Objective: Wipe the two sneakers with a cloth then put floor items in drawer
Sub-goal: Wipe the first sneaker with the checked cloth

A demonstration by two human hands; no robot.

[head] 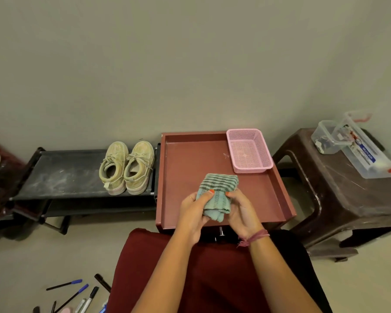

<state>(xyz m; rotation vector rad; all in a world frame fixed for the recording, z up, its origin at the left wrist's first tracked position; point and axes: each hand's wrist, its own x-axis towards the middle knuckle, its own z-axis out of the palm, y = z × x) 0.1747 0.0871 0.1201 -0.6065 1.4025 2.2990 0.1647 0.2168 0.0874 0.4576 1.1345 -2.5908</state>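
Both hands, left hand and right hand, hold a green striped cloth above the open maroon drawer, fingers curled around it. The two sneakers stand side by side on the black shoe rack; pens lie on the floor.

1. Illumination: dim, warm and even; no source is in view.
2. Shadows: soft and dark under the shoe rack and beneath the brown plastic stool; none hard-edged.
3. Glare: faint sheen on the clear plastic box only.
4. Distortion: wide-angle bowing (strongest at the left and right edges); the wall-floor line curves.
5. Focus: centre fairly sharp; the pens at the lower left are soft, and the far left edge is smeared.
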